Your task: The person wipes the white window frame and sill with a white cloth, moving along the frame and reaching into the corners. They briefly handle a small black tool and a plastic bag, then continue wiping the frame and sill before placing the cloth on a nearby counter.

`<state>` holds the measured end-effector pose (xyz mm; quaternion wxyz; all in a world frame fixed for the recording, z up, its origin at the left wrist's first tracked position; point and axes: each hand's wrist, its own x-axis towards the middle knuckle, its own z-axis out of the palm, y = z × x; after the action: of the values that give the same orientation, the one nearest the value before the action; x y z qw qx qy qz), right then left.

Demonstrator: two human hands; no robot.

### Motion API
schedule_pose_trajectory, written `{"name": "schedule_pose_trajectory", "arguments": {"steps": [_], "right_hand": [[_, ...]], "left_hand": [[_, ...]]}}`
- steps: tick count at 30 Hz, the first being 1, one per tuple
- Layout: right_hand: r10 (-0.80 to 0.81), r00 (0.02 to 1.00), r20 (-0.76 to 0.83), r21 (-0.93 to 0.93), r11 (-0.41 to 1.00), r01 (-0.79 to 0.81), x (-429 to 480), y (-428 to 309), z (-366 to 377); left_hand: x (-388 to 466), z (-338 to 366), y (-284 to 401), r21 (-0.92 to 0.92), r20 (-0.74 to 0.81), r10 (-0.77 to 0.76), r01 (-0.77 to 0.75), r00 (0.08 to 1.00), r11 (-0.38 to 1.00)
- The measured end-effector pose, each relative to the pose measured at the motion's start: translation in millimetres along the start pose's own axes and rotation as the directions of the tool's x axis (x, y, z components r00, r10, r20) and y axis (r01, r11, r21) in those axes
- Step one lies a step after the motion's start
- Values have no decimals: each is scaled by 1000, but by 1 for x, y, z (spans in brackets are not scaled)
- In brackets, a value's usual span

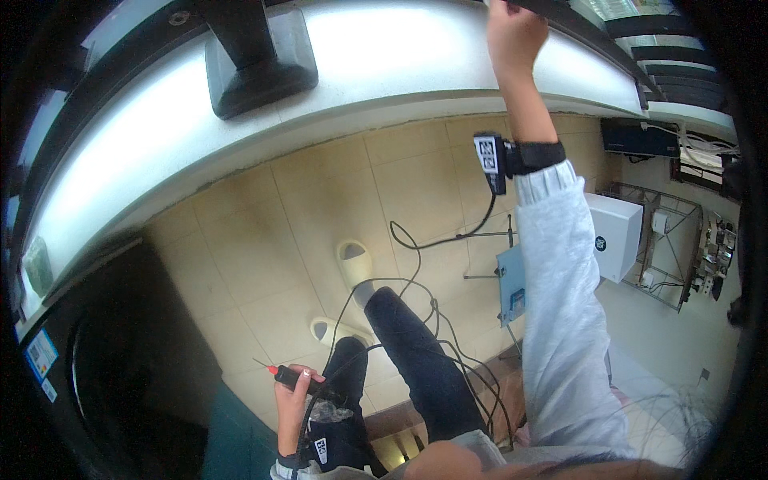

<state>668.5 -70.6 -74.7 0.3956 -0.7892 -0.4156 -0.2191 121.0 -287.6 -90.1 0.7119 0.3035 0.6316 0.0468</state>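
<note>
My left hand, low in the picture, is closed around a black-handled tool with a red collar and a thin metal tip that points up and left. Crumpled clear plastic lies beside that hand, against my leg. My right hand reaches up to a dark metal window rail at the top edge. Its fingertips are partly cut off by the picture's edge, so whether they grip anything does not show. A black strap with a coded tag and cable is on the right wrist.
A bright white sill carries a dark post base. Black cables loop across my legs. A dark glossy appliance stands at left. On the right are a blue board on metal legs and a white box.
</note>
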Motion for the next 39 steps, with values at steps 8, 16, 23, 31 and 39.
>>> {"name": "schedule_pose_trajectory", "arguments": {"steps": [8,16,23,31,39], "right_hand": [[-237,968,80,364,911,192,-15,-74,68],[-355,925,135,334,895,294,-4,-69,91],[-426,904,24,-59,903,426,30,42,16],[-279,959,-52,296,913,281,-14,-89,66],[-338,920,-199,337,858,388,-4,-75,47]], "left_hand": [[9,1,7,11,69,-25,24,997,1000],[25,-1,2,78,104,-41,33,994,996],[21,-1,3,16,132,-13,11,991,1000],[24,4,-5,56,102,-66,60,993,997],[8,36,11,157,126,-30,10,992,988]]}}
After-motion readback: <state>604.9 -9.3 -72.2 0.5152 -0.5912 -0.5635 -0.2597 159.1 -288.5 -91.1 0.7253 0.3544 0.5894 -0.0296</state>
